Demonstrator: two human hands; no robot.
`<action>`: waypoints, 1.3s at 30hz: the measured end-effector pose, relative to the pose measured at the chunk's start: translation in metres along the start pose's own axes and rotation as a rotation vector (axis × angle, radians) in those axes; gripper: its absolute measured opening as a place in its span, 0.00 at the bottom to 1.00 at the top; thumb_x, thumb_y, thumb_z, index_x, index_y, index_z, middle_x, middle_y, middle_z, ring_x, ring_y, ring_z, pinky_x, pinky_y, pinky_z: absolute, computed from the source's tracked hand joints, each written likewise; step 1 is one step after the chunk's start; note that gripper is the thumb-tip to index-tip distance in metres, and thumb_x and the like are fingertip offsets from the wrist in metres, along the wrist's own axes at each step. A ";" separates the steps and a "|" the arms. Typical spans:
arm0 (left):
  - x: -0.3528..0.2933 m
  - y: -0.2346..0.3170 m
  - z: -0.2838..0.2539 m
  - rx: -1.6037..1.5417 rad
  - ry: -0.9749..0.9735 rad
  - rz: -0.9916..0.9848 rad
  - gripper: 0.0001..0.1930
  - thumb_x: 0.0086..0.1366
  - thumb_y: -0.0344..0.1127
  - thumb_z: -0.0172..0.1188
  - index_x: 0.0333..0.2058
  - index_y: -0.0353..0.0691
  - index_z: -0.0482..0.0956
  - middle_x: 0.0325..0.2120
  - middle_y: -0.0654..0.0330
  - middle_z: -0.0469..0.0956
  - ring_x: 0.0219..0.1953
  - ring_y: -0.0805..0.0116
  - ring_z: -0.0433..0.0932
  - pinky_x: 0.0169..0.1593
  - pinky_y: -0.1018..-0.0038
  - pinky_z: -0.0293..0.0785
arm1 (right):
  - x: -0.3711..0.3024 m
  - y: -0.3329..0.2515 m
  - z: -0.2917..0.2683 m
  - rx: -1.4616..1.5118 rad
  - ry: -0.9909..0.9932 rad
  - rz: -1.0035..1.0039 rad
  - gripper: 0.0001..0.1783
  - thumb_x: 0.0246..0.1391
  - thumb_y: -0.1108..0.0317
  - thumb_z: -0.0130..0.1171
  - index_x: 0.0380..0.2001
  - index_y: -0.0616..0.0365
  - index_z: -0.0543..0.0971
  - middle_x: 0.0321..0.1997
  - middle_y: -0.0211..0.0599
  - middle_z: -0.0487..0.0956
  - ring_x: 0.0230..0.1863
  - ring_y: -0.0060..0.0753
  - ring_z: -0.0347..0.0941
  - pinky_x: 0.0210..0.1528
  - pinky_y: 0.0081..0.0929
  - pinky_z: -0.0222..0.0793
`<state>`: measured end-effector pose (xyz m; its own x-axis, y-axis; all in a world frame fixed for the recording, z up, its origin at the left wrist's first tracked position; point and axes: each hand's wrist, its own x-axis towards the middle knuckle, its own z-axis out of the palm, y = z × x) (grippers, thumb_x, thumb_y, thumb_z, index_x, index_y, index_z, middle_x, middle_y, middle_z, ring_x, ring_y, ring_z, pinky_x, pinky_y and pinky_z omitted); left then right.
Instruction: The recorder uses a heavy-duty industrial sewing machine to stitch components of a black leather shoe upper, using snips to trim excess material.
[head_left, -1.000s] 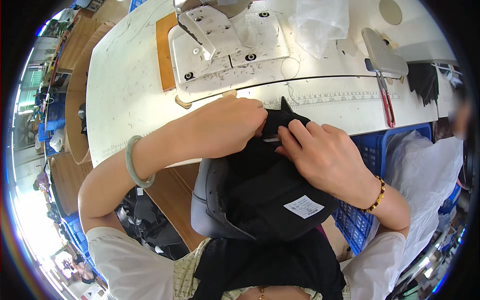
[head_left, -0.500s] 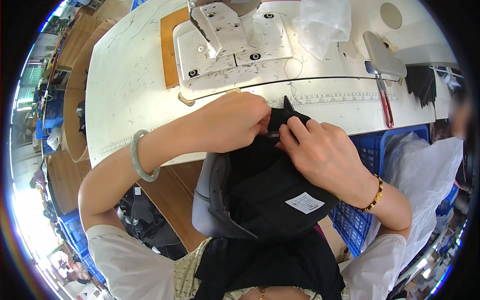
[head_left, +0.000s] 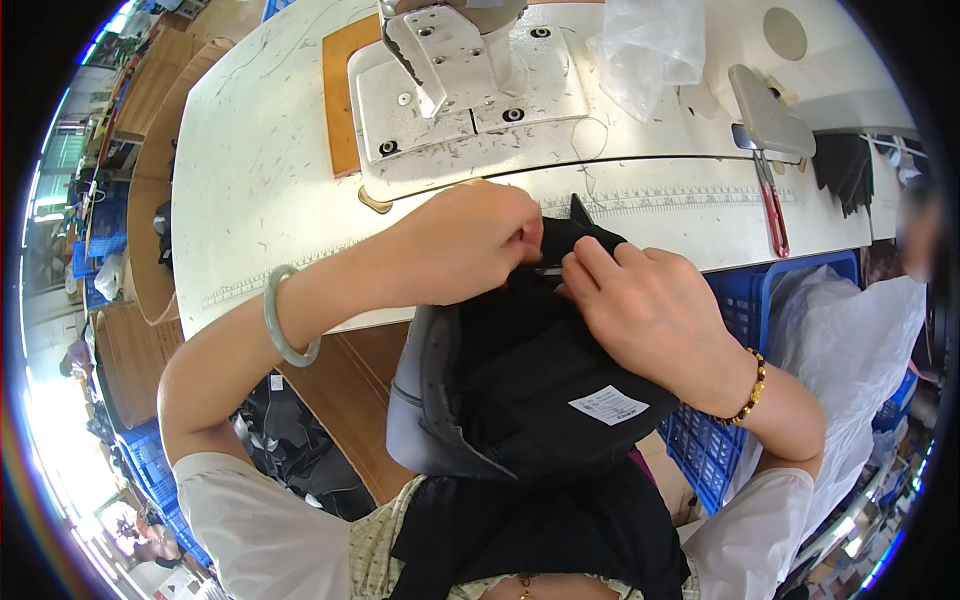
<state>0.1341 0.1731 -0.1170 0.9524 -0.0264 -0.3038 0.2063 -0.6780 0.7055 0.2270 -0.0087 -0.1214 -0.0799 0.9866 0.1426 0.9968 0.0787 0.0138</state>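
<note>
A black and grey cap (head_left: 540, 390) is held between my hands at the near edge of the sewing table, its dark inside facing up. A white label (head_left: 609, 405) shows on the black lining, and a grey curved part (head_left: 425, 405) faces left. My left hand (head_left: 485, 240) is closed, its fingertips pinching the far black edge of the cap. Close beside it, my right hand (head_left: 640, 300) grips the same edge with bent fingers. A small light strip shows between the fingertips; what it is I cannot make out.
Beyond my hands stands a white sewing machine (head_left: 470, 100) on the white table (head_left: 260, 200). Red-handled scissors (head_left: 770, 205) lie at the right, near a clear plastic bag (head_left: 650, 55). Blue crates (head_left: 735, 300) stand below right, a cardboard box (head_left: 365, 400) below left.
Almost nothing differs. My right hand has shifted very slightly to the right, and both hands keep hold of the cap's far edge.
</note>
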 end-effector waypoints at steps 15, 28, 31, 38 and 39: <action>-0.009 0.006 -0.006 0.240 0.015 0.028 0.05 0.54 0.27 0.59 0.29 0.35 0.73 0.26 0.57 0.70 0.29 0.63 0.76 0.32 0.71 0.71 | -0.009 -0.007 0.005 0.026 0.133 0.212 0.09 0.46 0.65 0.56 0.25 0.60 0.71 0.23 0.30 0.62 0.22 0.24 0.64 0.22 0.20 0.63; -0.005 -0.001 0.001 0.308 0.064 0.084 0.03 0.53 0.26 0.57 0.26 0.35 0.72 0.26 0.53 0.72 0.30 0.54 0.74 0.34 0.66 0.69 | 0.005 -0.003 0.006 0.023 0.113 0.102 0.09 0.45 0.68 0.55 0.17 0.60 0.74 0.21 0.32 0.66 0.21 0.26 0.68 0.23 0.21 0.65; -0.005 -0.002 0.001 0.273 0.068 0.107 0.03 0.52 0.26 0.57 0.26 0.35 0.73 0.26 0.53 0.72 0.30 0.54 0.74 0.34 0.66 0.69 | 0.006 -0.004 0.007 0.006 0.107 0.113 0.09 0.45 0.68 0.55 0.17 0.60 0.74 0.21 0.32 0.66 0.21 0.26 0.68 0.22 0.22 0.65; -0.006 -0.003 0.002 0.249 0.096 0.094 0.02 0.52 0.26 0.57 0.26 0.34 0.73 0.25 0.53 0.72 0.29 0.55 0.74 0.34 0.66 0.69 | 0.010 -0.005 0.005 0.004 0.090 0.093 0.08 0.44 0.69 0.54 0.17 0.60 0.75 0.21 0.32 0.67 0.21 0.26 0.68 0.22 0.22 0.65; -0.006 -0.003 0.002 0.244 0.103 0.100 0.02 0.52 0.26 0.57 0.26 0.34 0.73 0.25 0.53 0.72 0.29 0.55 0.74 0.34 0.67 0.69 | 0.011 -0.005 0.005 0.003 0.089 0.091 0.08 0.44 0.69 0.54 0.17 0.60 0.75 0.21 0.32 0.67 0.21 0.26 0.68 0.22 0.22 0.65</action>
<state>0.1269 0.1742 -0.1186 0.9856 -0.0357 -0.1652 0.0620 -0.8328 0.5501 0.2209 0.0020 -0.1253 0.0115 0.9730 0.2307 0.9999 -0.0105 -0.0059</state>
